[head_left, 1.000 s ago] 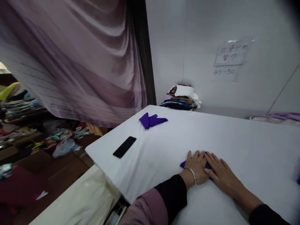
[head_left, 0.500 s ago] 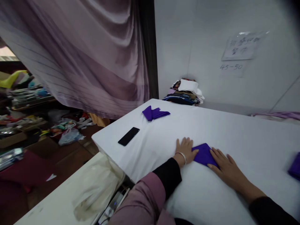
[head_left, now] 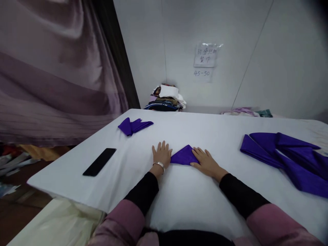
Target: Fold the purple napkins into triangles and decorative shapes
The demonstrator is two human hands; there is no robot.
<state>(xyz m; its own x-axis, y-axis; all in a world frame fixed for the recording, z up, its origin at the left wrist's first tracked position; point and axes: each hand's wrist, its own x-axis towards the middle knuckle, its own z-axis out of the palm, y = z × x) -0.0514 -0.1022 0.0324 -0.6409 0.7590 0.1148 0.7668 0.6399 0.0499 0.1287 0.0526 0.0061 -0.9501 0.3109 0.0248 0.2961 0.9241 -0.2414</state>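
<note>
A small purple cloth (head_left: 183, 157) folded into a triangle lies on the white table (head_left: 210, 136) in front of me. My left hand (head_left: 161, 154) rests flat, fingers spread, at the cloth's left corner. My right hand (head_left: 205, 162) lies flat with fingers stretched out, its fingertips on the cloth's right edge. Neither hand grips anything. A silver bracelet sits on my left wrist.
A folded purple cloth (head_left: 133, 125) lies at the far left of the table, a black phone (head_left: 99, 161) near the left edge. A heap of unfolded purple cloths (head_left: 284, 153) spreads at the right. Stacked clothes (head_left: 165, 98) sit by the wall. A mauve curtain (head_left: 51, 78) hangs left.
My hands have slid apart off the folded cloth to its two sides. The view has swung right, bringing the heap of purple cloths into sight.
</note>
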